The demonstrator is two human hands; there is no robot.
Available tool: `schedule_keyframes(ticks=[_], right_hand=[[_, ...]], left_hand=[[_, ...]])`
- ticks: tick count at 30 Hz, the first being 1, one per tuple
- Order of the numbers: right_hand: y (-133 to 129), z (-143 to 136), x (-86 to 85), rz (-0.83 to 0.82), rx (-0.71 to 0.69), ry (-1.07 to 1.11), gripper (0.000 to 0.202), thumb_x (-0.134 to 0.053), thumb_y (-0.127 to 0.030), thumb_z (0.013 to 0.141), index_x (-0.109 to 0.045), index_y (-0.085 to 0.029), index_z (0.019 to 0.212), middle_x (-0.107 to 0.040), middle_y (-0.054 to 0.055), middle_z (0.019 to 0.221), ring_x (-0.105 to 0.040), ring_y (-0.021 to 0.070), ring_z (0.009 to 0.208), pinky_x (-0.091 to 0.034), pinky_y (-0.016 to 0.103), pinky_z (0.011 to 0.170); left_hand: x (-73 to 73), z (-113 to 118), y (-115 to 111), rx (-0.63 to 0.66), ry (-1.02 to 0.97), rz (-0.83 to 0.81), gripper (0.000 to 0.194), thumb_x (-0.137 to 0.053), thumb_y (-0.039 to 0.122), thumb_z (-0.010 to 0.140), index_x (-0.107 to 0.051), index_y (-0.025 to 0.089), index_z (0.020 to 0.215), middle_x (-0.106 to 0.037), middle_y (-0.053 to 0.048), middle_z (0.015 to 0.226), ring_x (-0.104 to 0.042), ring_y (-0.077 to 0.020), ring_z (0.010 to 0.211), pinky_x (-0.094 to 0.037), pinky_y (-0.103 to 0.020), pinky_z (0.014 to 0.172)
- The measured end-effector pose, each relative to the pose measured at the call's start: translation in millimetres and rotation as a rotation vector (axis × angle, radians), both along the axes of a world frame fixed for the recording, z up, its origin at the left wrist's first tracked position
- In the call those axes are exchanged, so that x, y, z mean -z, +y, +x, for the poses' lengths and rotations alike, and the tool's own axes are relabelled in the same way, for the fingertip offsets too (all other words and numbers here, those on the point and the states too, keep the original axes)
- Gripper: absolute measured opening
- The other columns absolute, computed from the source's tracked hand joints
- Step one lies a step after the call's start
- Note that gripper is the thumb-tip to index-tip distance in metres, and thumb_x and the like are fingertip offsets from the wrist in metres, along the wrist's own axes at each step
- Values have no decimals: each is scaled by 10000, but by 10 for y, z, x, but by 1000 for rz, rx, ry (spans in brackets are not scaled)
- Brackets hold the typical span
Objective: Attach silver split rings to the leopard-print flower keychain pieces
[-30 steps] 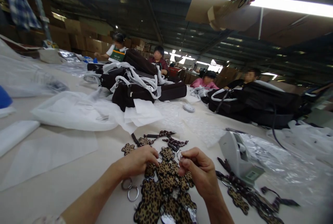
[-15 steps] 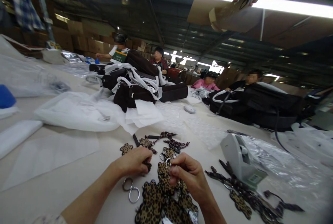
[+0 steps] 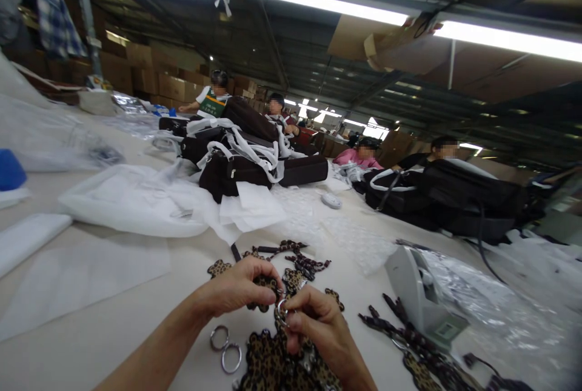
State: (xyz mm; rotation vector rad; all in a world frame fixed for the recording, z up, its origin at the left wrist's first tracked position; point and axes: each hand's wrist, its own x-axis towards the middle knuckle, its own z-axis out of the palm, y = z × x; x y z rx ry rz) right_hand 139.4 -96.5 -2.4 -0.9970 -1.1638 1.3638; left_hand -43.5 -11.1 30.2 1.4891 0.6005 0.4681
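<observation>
Two bare hands work close together above a pale, off-white tabletop (image 3: 182,282). The left hand (image 3: 240,287) is bent at the wrist, its thumb and fingers pinching a small leopard-print piece with a scalloped dark edge (image 3: 262,297). The right hand (image 3: 318,321) grips a shiny silver metal ring (image 3: 280,313) between thumb and fingertips, just beside the left fingertips. Whether the ring passes through the piece cannot be told.

Beneath and in front of the right hand lies a heap of leopard-print pieces with dark scalloped edges (image 3: 264,357). To the heap's left, on the tabletop, a round silver ring (image 3: 211,339) lies next to a second silver ring (image 3: 223,362). Past the hands are dark brown patterned fabric cords (image 3: 313,266). On the right stands a light grey plastic tape dispenser (image 3: 402,276), near more dark patterned straps (image 3: 421,337).

Farther back, dark brown fabric bags with white-wrapped handles (image 3: 302,171) sit behind loose white foam sheets (image 3: 254,208). Several people are beyond them.
</observation>
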Motion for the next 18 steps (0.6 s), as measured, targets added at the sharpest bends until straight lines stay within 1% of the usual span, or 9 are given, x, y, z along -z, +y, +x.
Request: schedule_keyframes(ticks=[4,8,14,16,18], right_hand=[[9,0,15,9,-10,21,204,-812,-289,693,-671,-146,729,-670,-18,530,-641,105,420,-488,164,420],[19,13,20,-16,-19,19,193,-812,-267,688,-668,-143,721,-673,-18,531,-638,102,409,-486,157,407],[50,41,32,-9,-15,-14,209,-798,-292,708,-653,-144,732,-678,-13,538,-631,103,408,-504,174,415],[59,54,37,19,44,-33,219,-785,-314,726,-634,-157,747,-686,-12,539,-633,105,422,-508,177,429],[61,68,41,67,128,-77,215,-767,-330,746,-623,-174,779,-705,-9,567,-652,116,460,-527,189,462]], left_hand=[[9,11,-15,57,-31,34,207,-676,219,632,-694,135,820,-614,16,664,-495,-101,607,-371,-200,561],[11,18,-9,79,-35,66,199,-671,214,649,-696,132,829,-614,15,658,-508,-106,609,-379,-201,567],[47,25,0,111,-91,88,197,-660,194,657,-680,136,844,-629,6,683,-516,-109,623,-388,-200,573],[64,29,-12,131,-101,76,292,-653,173,654,-667,153,945,-650,5,728,-526,-110,626,-398,-200,572],[79,28,-13,151,-86,55,435,-651,165,651,-625,181,1085,-663,9,763,-539,-113,622,-409,-204,569]])
